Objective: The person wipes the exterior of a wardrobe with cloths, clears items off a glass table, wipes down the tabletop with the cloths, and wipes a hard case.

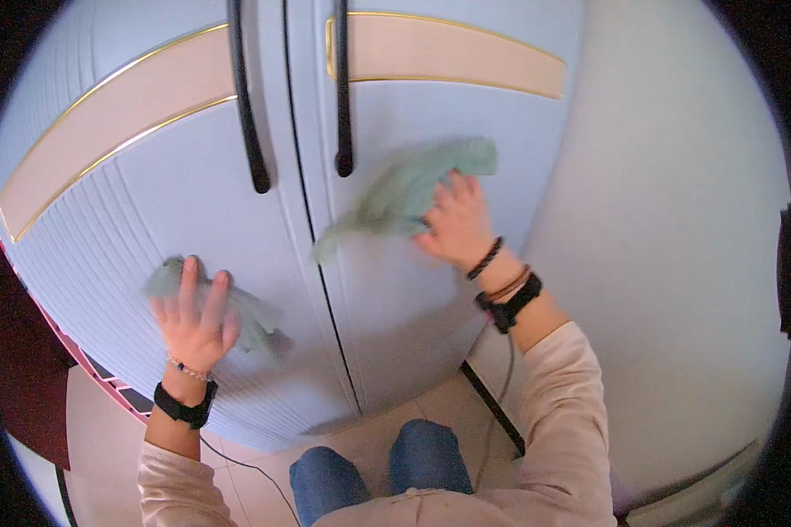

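My left hand [195, 321] presses a green cloth [259, 321] against the left door [211, 202] of a pale blue wardrobe, its fingers pointing upward over the fabric. On the right door [431, 281], my right hand [459, 218] holds another green cloth [395, 193], bunched under the fingers and trailing toward the gap between the doors. Both cloths are slightly blurred. The right hand sits higher than the left, below the black right handle [344, 105].
A black left handle [250, 114] hangs beside the door gap. Gold-edged beige panels [453, 53] cross both doors. A pale wall [668, 220] rises at the right. Thin cables [259, 470] run down from both wrists, and my knees [426, 457] are near the wardrobe's base above the tiled floor [246, 483].
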The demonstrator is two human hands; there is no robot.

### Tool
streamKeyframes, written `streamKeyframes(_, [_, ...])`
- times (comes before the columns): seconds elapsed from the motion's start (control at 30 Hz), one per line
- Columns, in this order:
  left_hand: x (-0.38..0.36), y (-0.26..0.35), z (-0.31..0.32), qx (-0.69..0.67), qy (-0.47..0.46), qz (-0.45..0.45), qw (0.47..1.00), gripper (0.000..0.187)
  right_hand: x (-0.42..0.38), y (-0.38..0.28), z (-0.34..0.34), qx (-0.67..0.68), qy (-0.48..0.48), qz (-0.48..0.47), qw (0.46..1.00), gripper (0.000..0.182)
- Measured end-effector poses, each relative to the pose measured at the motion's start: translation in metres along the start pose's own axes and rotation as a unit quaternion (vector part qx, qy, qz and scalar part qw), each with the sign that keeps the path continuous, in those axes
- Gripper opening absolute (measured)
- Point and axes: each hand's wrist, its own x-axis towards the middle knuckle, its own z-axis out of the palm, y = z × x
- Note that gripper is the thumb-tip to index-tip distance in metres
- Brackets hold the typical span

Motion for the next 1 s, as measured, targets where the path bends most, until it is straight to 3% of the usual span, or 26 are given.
streamKeyframes(0.07, [0.005, 0.001, -0.003, 0.007, -0.002, -0.003, 1.000, 0.044, -0.001, 0.027, 0.005, -0.024, 0.035, 0.120, 0.992, 0.043])
streamKeyframes(0.13, [0.006, 0.001, -0.003, 0.010, 0.011, -0.009, 1.000, 0.045, -0.007, 0.054, 0.006, 0.077, 0.059, 0.216, 0.971, 0.039])
streamKeyframes(0.2, [0.011, 0.004, -0.007, 0.019, 0.012, -0.021, 1.000, 0.044, -0.015, 0.075, 0.052, 0.013, 0.241, 0.263, 0.934, 0.036])
streamKeyframes(0.23, [0.012, 0.004, -0.009, 0.021, 0.014, -0.018, 1.000, 0.043, -0.002, 0.066, 0.027, 0.014, 0.243, 0.251, 0.937, 0.036])
streamKeyframes(0.27, [0.010, 0.004, -0.008, 0.010, 0.010, -0.037, 0.999, 0.041, 0.015, 0.046, -0.025, 0.403, 0.315, 0.323, 0.796, 0.038])
streamKeyframes(0.3, [0.010, 0.003, -0.009, 0.007, 0.013, -0.042, 0.999, 0.041, 0.027, 0.031, -0.063, 0.716, 0.325, 0.343, 0.513, 0.040])
streamKeyframes(0.33, [0.009, -0.001, -0.010, 0.001, 0.023, -0.033, 0.999, 0.041, 0.034, 0.023, -0.080, 0.711, 0.324, 0.344, 0.521, 0.040])
streamKeyframes(0.4, [0.008, -0.001, -0.005, -0.013, 0.034, -0.022, 0.999, 0.040, 0.038, 0.016, -0.093, 0.807, 0.276, 0.295, 0.432, 0.046])
streamKeyframes(0.43, [0.009, -0.002, -0.005, -0.006, 0.038, -0.020, 0.999, 0.040, 0.041, 0.014, -0.097, 0.803, 0.278, 0.295, 0.437, 0.046])
streamKeyframes(0.5, [0.008, -0.001, -0.007, -0.002, 0.040, -0.020, 0.999, 0.040, 0.048, 0.009, -0.099, 0.825, 0.281, 0.285, 0.400, 0.047])
streamKeyframes(0.57, [0.005, -0.002, -0.004, 0.011, 0.034, -0.024, 0.999, 0.040, 0.050, 0.006, -0.093, 0.813, 0.284, 0.283, 0.421, 0.047])
streamKeyframes(0.63, [0.004, -0.002, -0.005, 0.007, 0.027, -0.024, 0.999, 0.040, 0.055, 0.004, -0.090, 0.678, 0.352, 0.328, 0.555, 0.047])
streamKeyframes(0.7, [0.005, -0.003, -0.005, 0.012, 0.027, -0.021, 0.999, 0.040, 0.056, 0.004, -0.079, 0.641, 0.387, 0.322, 0.579, 0.046])
streamKeyframes(0.73, [0.005, -0.003, -0.007, 0.002, 0.024, -0.016, 1.000, 0.040, 0.048, 0.011, -0.057, 0.491, 0.342, 0.317, 0.736, 0.046])
streamKeyframes(0.77, [0.005, -0.003, -0.007, -0.007, 0.022, -0.009, 1.000, 0.039, 0.041, 0.020, -0.031, 0.316, 0.284, 0.300, 0.854, 0.046])
streamKeyframes(0.8, [0.004, -0.003, -0.006, -0.015, 0.031, -0.008, 0.999, 0.040, 0.036, 0.028, -0.008, 0.122, 0.215, 0.273, 0.930, 0.047])
streamKeyframes(0.83, [0.002, -0.002, -0.005, -0.007, 0.040, -0.005, 0.999, 0.040, 0.038, 0.028, 0.001, -0.080, 0.133, 0.237, 0.959, 0.047])
streamKeyframes(0.87, [-0.001, -0.002, -0.005, -0.002, 0.041, -0.008, 0.999, 0.034, 0.034, 0.027, 0.007, -0.082, 0.144, 0.235, 0.958, 0.047])
streamKeyframes(0.97, [-0.007, 0.005, 0.000, -0.003, 0.038, -0.014, 0.999, 0.030, 0.012, 0.017, 0.020, 0.098, 0.148, 0.082, 0.981, 0.048])
streamKeyframes(1.0, [-0.013, 0.006, 0.002, -0.005, 0.018, -0.011, 1.000, 0.031, 0.002, 0.014, 0.029, 0.132, 0.126, 0.091, 0.979, 0.045])
